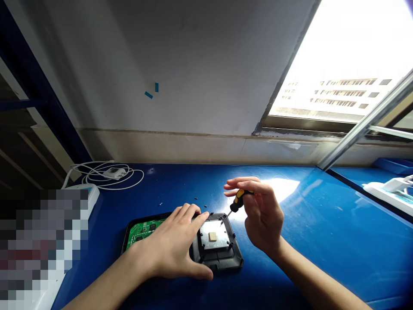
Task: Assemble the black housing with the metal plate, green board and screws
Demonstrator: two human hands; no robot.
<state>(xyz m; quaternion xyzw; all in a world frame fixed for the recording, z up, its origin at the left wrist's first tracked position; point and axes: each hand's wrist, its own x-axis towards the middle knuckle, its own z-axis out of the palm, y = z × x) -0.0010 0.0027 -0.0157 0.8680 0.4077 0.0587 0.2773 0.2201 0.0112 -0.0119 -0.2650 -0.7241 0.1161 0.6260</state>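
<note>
My right hand (264, 217) grips a black and yellow screwdriver (239, 200) between thumb and fingers. Its shaft slants down left, with the tip at the upper right corner of a silvery metal plate (222, 240). This plate, with a small tan square pad (212, 236) on it, sits inside a black plastic cover (222, 261). Across the cover's left side lies my left hand (174, 245), index finger at the far edge and thumb at the near edge, holding it. Left of that hand, a green circuit board (138, 228) shows in another black shell (126, 234), partly hidden by the hand.
Small screws (196, 198) lie on the blue tabletop (180, 181) beyond the cover. A white charger (114, 173) with a coiled cable rests at the back left. A white power strip (389, 189) is at the far right, past a metal frame (355, 125).
</note>
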